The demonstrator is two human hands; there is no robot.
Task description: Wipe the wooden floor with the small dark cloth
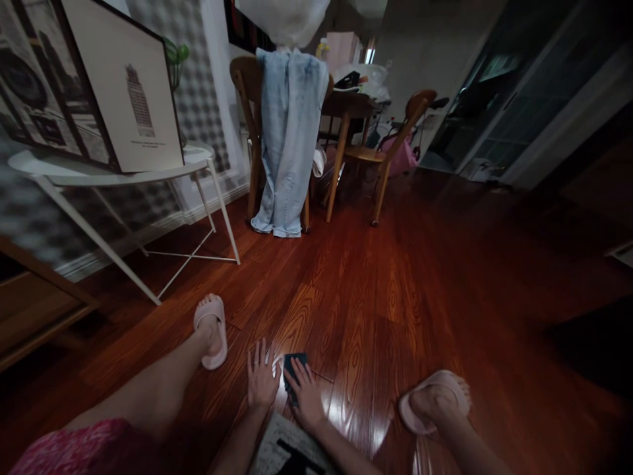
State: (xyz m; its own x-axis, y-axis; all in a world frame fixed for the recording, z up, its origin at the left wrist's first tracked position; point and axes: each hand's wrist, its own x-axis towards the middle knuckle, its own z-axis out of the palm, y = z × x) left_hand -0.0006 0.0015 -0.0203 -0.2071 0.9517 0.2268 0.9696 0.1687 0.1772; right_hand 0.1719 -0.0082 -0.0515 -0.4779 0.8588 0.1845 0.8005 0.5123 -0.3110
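My left hand point(261, 379) lies flat on the glossy wooden floor point(395, 290), fingers spread, holding nothing. Right beside it my right hand point(305, 394) presses on a small dark cloth-like pad point(295, 365) lying on the floor; the fingers cover its lower part. Both hands are low between my two feet in pale pink slippers point(213, 330), with the other slipper point(435, 399) at the right. A grey-and-black patterned item point(289, 455) lies just under my forearms at the bottom edge.
A white metal side table point(148, 173) carrying framed pictures point(123, 86) stands at the left. Behind are a wooden chair draped with light jeans point(289, 138), a round wooden table point(353, 105) with clutter, and a second chair point(390, 148). A wooden furniture edge point(34, 310) is at far left.
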